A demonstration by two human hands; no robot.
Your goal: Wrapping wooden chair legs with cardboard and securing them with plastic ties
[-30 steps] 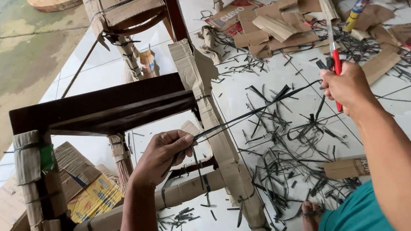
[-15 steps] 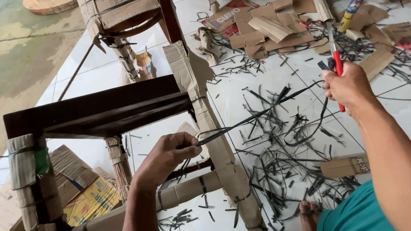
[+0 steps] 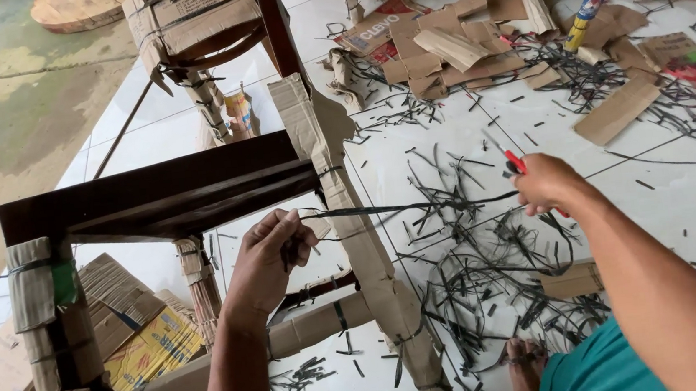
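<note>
Left hand (image 3: pixel 268 257) closed on one end of a black strap (image 3: pixel 416 206), pinched between fingers and thumb, just beside the wrapped leg (image 3: pixel 350 220) of the dark wooden frame (image 3: pixel 155 191). Right hand (image 3: pixel 544 182) closed around a red-handled cutter (image 3: pixel 513 158), and seemingly gripping the other end of the strap too, though hard to tell exactly. Strap stretched nearly level between both hands, crossing in front of the leg.

Judging by the floor (image 3: pixel 443 128): much done already. Many cut strap pieces (image 3: pixel 490 284) scattered near the frame, and cardboard scraps (image 3: pixel 452 44) heaped further back. Top rail of the frame bare.

Left to do, probably a good part: cardboard still tied on this leg, on the near corner post (image 3: pixel 49 331) and on the lower rung (image 3: pixel 309 329), with several straps uncut around them. Another wrapped piece (image 3: pixel 199 24) standing behind, untouched as far as visible.
</note>
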